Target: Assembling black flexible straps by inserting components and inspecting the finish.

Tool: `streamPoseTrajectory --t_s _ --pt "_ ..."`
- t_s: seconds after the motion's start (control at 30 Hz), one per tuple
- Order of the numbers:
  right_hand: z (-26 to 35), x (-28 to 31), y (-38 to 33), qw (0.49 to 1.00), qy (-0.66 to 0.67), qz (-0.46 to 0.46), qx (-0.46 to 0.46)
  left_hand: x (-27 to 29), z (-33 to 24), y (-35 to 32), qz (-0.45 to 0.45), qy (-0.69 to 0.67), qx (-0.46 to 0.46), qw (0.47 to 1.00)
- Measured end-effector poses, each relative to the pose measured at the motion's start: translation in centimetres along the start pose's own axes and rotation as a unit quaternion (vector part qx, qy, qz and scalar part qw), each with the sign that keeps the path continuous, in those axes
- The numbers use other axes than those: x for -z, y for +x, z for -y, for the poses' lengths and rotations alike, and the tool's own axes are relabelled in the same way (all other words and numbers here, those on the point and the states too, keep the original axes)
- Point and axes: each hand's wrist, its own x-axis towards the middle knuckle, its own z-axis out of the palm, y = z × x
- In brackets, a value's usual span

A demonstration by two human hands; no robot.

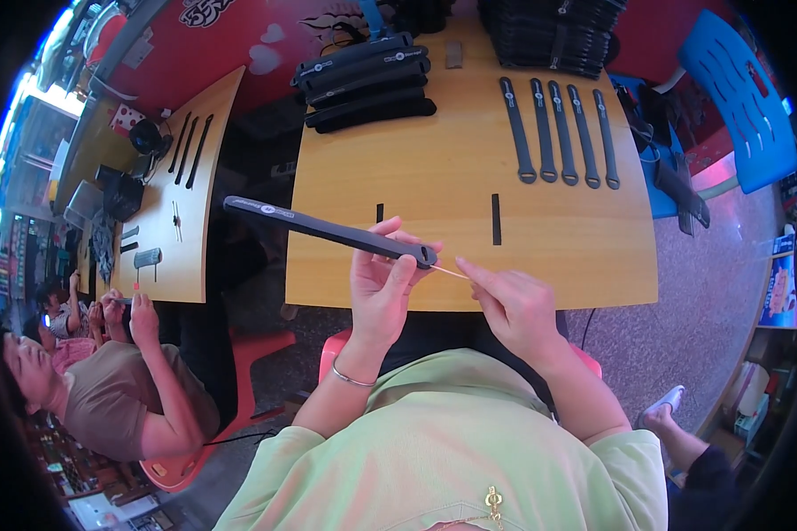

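Observation:
My left hand (383, 283) grips one end of a long dark strap (319, 227), which sticks out to the upper left over the edge of the wooden table (434, 186). My right hand (514, 305) pinches a thin pale stick (450, 272) whose tip meets the strap's end at my left fingers. Both hands hover over the table's near edge.
Several straps (562, 133) lie in a row at the table's far right, with a stack of them (367, 84) at the far middle and a dark pile (553, 35) behind. Two small black strips (496, 219) lie mid-table. Another person (106, 389) sits at the left table (181, 190). A blue chair (739, 97) stands right.

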Motion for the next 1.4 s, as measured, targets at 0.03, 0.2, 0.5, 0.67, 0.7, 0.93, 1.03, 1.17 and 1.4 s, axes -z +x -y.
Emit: streamPoseTrajectory --t_s 0.03,0.2,0.5,0.67,0.7,0.93,1.03,1.17,1.4 --pt "-0.1 0.0 0.0 1.0 -0.002 -0.002 0.001 0.0 0.0 0.0 0.0 0.0 0.0 1.0" --pt "0.2 0.5 0.0 0.999 0.0 0.038 -0.025 0.1 0.3 0.0 -0.001 0.01 -0.015 1.0" --pt "-0.3 -0.2 -0.2 1.0 0.015 -0.003 -0.014 0.1 0.9 -0.2 0.004 0.048 -0.054 0.997" --pt "0.1 0.0 0.0 1.0 0.013 0.001 -0.016 -0.1 1.2 -0.3 0.005 0.049 -0.054 0.997" --pt "0.2 0.2 0.0 1.0 0.013 0.001 -0.016 0.0 1.3 -0.3 0.008 0.048 -0.057 0.997" --pt "0.4 0.5 0.0 0.998 0.006 0.034 -0.043 0.2 1.4 -0.3 0.006 0.077 -0.069 0.995" --pt "0.3 0.4 -0.2 0.998 0.005 0.039 -0.053 0.4 1.6 -0.4 0.002 0.108 -0.093 0.99" --pt "0.6 0.5 -0.1 0.996 0.013 0.051 -0.071 0.2 1.6 -0.3 -0.015 0.179 -0.154 0.972" --pt "0.4 -0.3 -0.7 0.993 0.06 0.046 -0.095 0.2 1.3 0.1 0.022 0.383 -0.279 0.88"
